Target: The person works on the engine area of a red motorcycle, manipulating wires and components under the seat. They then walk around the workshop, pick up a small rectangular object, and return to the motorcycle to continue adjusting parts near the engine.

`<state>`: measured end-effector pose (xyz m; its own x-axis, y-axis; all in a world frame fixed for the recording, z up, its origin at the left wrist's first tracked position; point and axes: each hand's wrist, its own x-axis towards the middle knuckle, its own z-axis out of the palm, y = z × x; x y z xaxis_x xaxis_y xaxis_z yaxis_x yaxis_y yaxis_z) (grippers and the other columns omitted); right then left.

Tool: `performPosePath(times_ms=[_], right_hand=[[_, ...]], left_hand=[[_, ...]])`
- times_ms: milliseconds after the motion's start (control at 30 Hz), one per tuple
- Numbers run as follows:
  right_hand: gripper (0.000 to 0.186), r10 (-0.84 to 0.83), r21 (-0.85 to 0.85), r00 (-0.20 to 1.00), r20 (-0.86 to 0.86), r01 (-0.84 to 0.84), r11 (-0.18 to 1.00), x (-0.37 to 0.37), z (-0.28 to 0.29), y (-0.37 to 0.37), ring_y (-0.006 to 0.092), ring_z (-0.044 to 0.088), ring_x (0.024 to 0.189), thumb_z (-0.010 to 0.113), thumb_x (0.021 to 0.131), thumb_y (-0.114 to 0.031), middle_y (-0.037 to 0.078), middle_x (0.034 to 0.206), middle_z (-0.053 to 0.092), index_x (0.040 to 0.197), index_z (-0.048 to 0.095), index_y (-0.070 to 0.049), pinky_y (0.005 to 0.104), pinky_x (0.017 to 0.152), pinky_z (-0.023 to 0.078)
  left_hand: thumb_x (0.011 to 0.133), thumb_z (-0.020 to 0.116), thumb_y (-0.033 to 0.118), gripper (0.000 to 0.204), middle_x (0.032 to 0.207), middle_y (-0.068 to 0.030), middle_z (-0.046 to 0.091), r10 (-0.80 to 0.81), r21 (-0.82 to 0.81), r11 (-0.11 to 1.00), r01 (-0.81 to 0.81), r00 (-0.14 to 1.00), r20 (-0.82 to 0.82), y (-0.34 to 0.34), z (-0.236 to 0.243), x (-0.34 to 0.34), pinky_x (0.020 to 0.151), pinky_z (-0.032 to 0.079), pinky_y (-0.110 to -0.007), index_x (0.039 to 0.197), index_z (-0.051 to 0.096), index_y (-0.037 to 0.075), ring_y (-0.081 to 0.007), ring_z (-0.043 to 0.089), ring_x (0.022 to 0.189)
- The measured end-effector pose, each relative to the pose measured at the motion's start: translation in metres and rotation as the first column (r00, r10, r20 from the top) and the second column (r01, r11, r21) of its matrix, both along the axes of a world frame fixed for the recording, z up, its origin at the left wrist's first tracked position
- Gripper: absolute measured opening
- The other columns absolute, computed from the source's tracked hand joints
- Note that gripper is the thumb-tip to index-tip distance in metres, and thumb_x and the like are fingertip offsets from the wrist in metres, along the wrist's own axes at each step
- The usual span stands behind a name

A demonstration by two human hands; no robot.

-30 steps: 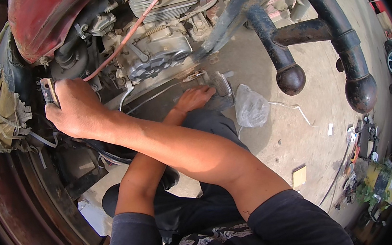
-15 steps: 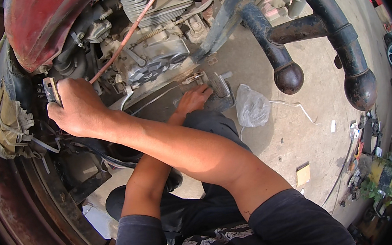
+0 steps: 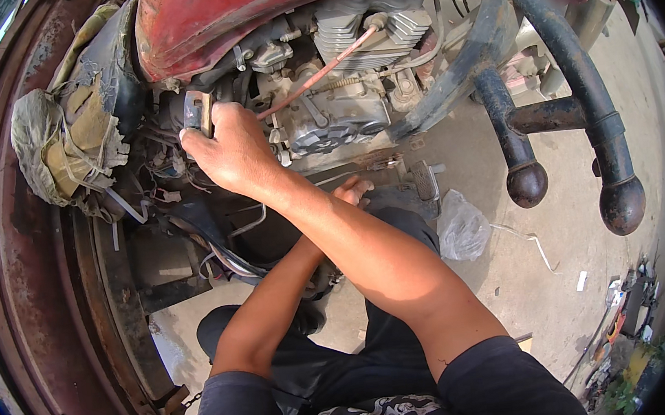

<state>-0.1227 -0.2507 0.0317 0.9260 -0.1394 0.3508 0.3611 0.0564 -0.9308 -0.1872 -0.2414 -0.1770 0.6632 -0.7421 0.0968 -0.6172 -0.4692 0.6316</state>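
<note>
A: What changed? Your right hand [image 3: 231, 149] sits higher against the engine [image 3: 337, 100] than half a second ago, fingers clamped on a small grey block [image 3: 197, 112] under the red tank [image 3: 284, 0].

B: And your left hand [image 3: 351, 191]?

A: Same spot, low by the footpeg [image 3: 425, 180]; whether its fingers are apart or closed is hidden.

B: Room?

A: Tight. Hoses, wires and torn seat [image 3: 70, 139] crowd your right hand; open floor [image 3: 520, 268] lies right, before the black bars [image 3: 564, 83].

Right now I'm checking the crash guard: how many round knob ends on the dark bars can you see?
2. One knob end hangs on the inner bar, right of the engine; the other knob end sits lower right on the outer bar. More may be hidden beyond the frame.
</note>
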Motion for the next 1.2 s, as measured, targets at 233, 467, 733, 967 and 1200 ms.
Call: performPosePath(times_ms=[233, 467, 733, 967, 1200], right_hand=[[0.022, 0.081, 0.028, 0.996, -0.043, -0.08, 0.996, 0.005, -0.005, 0.002, 0.0081, 0.047, 0.052, 0.061, 0.082, -0.016, 0.0, 0.057, 0.055, 0.067, 0.055, -0.001, 0.0313, 0.048, 0.038], [0.015, 0.176, 0.35, 0.966, -0.19, -0.1, 0.931, 0.003, 0.01, 0.004, 0.0074, 0.054, 0.055, 0.064, 0.087, -0.017, 0.001, 0.069, 0.059, 0.081, 0.06, -0.004, 0.0217, 0.044, 0.039], [0.036, 0.374, 0.455, 0.928, -0.004, -0.331, 0.827, 0.001, 0.007, 0.03, 0.0104, 0.061, 0.082, 0.063, 0.089, -0.016, 0.007, 0.102, 0.064, 0.12, 0.056, 0.001, 0.0225, 0.063, 0.051], [0.057, 0.46, 0.467, 0.871, 0.171, -0.483, 0.74, 0.009, 0.024, 0.044, 0.0214, 0.052, 0.117, 0.065, 0.088, -0.013, 0.019, 0.134, 0.049, 0.135, 0.04, 0.008, 0.0334, 0.098, 0.043], [0.055, 0.448, 0.481, 0.874, 0.186, -0.479, 0.735, 0.008, 0.023, 0.049, 0.0254, 0.049, 0.123, 0.064, 0.089, -0.01, 0.017, 0.136, 0.048, 0.135, 0.039, 0.008, 0.0375, 0.1, 0.042]], left_hand=[[0.078, 0.066, 0.008, 0.024, 0.102, -0.0186, 0.064, 0.059, -0.062, 0.995, -0.073, 0.977, -0.203, 0.074, 0.1, -0.007, 0.087, 0.046, -0.041, 0.1, 0.062, -0.002, -0.0361, 0.059, 0.098], [0.08, 0.046, -0.011, 0.023, 0.088, -0.01, 0.067, 0.454, -0.454, 0.573, -0.682, 0.726, -0.517, 0.197, 0.182, 0.026, 0.07, 0.052, -0.027, 0.094, 0.063, -0.003, -0.0148, 0.064, 0.075], [0.096, 0.043, 0.004, 0.031, 0.13, -0.0186, 0.051, -0.012, -0.667, -0.161, -0.727, 0.677, -0.736, 0.224, 0.195, 0.109, 0.096, 0.048, -0.05, 0.126, 0.044, -0.004, -0.0312, 0.054, 0.116], [0.091, 0.061, 0.032, 0.045, 0.131, -0.007, 0.055, -0.192, -0.702, -0.336, -0.628, 0.775, -0.602, 0.225, 0.203, 0.15, 0.101, 0.046, -0.041, 0.127, 0.052, 0.007, -0.023, 0.054, 0.118], [0.089, 0.064, 0.027, 0.047, 0.13, -0.0104, 0.055, -0.298, -0.718, -0.289, -0.633, 0.772, -0.561, 0.219, 0.211, 0.154, 0.1, 0.047, -0.045, 0.129, 0.05, 0.006, -0.0257, 0.055, 0.116]])
